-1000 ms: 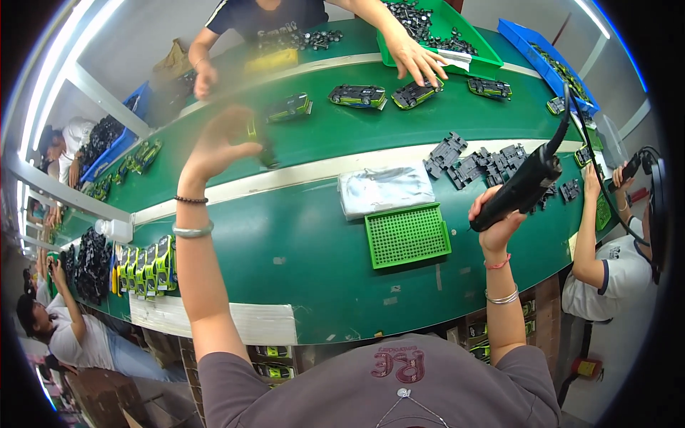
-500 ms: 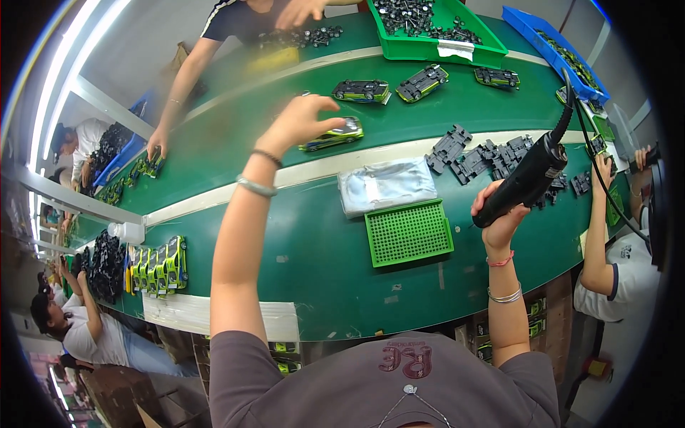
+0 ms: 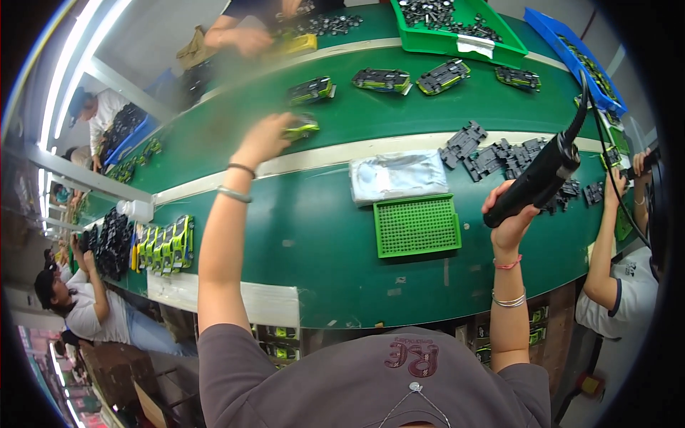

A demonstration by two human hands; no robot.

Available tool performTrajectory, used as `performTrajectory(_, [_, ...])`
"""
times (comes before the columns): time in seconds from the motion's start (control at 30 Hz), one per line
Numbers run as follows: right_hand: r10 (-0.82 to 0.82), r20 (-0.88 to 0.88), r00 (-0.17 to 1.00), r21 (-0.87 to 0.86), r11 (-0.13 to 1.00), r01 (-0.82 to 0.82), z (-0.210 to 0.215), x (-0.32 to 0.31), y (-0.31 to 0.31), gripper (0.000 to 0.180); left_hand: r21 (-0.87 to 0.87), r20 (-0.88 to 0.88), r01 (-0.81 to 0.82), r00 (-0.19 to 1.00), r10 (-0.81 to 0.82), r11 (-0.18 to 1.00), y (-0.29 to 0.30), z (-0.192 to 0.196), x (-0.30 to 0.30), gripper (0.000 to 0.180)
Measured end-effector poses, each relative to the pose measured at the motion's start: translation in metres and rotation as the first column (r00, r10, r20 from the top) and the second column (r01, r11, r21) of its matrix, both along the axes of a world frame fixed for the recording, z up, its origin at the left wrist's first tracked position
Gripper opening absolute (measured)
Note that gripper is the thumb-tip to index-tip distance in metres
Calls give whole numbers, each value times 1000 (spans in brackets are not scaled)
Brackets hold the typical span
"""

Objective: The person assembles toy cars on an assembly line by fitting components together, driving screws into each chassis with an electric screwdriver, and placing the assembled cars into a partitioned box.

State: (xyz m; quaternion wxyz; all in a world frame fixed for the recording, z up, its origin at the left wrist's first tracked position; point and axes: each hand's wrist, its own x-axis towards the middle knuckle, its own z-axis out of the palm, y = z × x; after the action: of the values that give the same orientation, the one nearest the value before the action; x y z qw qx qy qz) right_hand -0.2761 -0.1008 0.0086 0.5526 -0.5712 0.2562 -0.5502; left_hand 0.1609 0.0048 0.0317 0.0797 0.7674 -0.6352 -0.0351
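A long green counter carries a green perforated tray near its front edge, with a clear plastic bag just behind it. Black toy car bases lie in a loose heap to the right. Farther back, toy cars sit spaced apart, before a green bin of dark parts.

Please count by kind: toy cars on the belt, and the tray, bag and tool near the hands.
Free cars: 4
Car at left hand: 1
Green tray: 1
Clear bag: 1
Black tool in right hand: 1
Total: 8
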Motion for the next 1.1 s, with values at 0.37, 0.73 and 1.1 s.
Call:
performTrajectory(0.37, [-179, -773, 608, -77, 979, 190, 15, -50, 19, 48, -284, -920, -395, -144, -364, 874, 78, 3, -69, 48])
performTrajectory(0.73, [-512, -669, 539, -509, 844, 169, 34, -26, 53, 34, -174, -961, -284, -159, -225, 943, 41, 18, -167, 35])
performTrajectory(1.1, [510, 104, 854, 151, 840, -521, 26, 91, 66, 29, -338, -936, -172, -44, -350, 925, 33, 17, -231, 28])
